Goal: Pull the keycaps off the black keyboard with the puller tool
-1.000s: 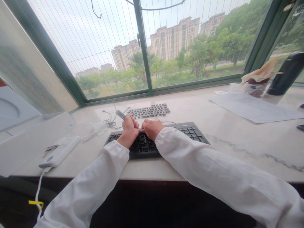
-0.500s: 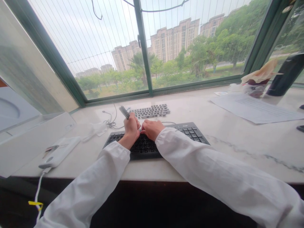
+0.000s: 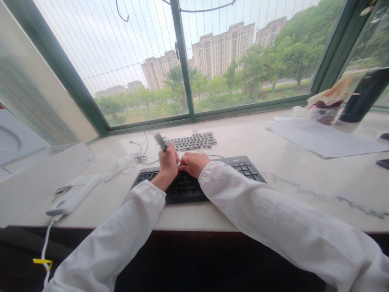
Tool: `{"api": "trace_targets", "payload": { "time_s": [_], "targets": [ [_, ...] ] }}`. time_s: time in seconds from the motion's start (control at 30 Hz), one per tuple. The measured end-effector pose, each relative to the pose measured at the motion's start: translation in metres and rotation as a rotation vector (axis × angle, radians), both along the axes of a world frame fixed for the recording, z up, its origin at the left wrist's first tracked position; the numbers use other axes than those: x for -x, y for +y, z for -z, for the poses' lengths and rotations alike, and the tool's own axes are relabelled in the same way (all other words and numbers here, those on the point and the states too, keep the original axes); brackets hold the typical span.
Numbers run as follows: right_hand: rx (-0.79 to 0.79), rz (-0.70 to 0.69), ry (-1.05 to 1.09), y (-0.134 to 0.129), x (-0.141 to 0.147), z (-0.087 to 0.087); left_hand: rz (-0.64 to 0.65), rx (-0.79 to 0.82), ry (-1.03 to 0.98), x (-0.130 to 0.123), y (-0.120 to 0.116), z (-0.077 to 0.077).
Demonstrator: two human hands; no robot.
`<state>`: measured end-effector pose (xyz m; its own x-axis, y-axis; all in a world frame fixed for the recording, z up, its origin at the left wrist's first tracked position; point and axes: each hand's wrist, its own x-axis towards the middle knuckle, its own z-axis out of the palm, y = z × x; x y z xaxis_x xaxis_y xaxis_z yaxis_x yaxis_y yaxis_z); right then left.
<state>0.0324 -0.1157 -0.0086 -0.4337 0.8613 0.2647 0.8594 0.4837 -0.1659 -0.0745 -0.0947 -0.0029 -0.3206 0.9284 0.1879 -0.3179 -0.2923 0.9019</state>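
A black keyboard [image 3: 188,190] lies in front of me, many of its middle keys without caps. My left hand [image 3: 169,164] is closed in a fist over its upper middle part. Out of the top of that fist sticks a dark grey tool [image 3: 160,142] with a ridged or split end; its lower part is hidden by the fingers. Right beside it, my right hand [image 3: 194,163] rests low over the keyboard, fingers curled and pinched together near the left hand. What the right fingers hold, if anything, is hidden. Behind both hands, loose keycaps [image 3: 197,140] lie in rows on the counter.
A white open box [image 3: 60,166], a white power strip [image 3: 75,198] with keys [image 3: 63,189] on it, and a coiled cable [image 3: 140,156] are at left. Paper sheets [image 3: 322,140], a dark bottle [image 3: 363,97] and a phone-like dark object [image 3: 383,163] lie right. The window [image 3: 191,81] stands behind.
Both hands stay at almost the same place on the keyboard. The grey tool's top has tilted or shifted very slightly; the whole view has moved a little.
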Motion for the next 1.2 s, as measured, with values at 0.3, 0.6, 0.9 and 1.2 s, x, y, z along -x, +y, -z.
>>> {"api": "trace_targets", "payload": {
  "time_s": [0.3,0.6,0.9,1.2],
  "targets": [
    [-0.006,0.003,0.087,0.003,0.001,0.002,0.040,0.061,-0.054,0.004,0.003,-0.004],
    [-0.005,-0.108,0.150,0.016,-0.003,0.008,0.086,0.181,-0.228,0.015,0.009,-0.007],
    [-0.092,-0.075,-0.165,0.001,0.008,0.005,0.063,0.184,-0.234,0.013,0.008,-0.007],
    [-0.051,-0.066,-0.117,0.000,0.006,0.002,0.055,0.214,-0.355,0.017,0.008,-0.005]
  ]
}}
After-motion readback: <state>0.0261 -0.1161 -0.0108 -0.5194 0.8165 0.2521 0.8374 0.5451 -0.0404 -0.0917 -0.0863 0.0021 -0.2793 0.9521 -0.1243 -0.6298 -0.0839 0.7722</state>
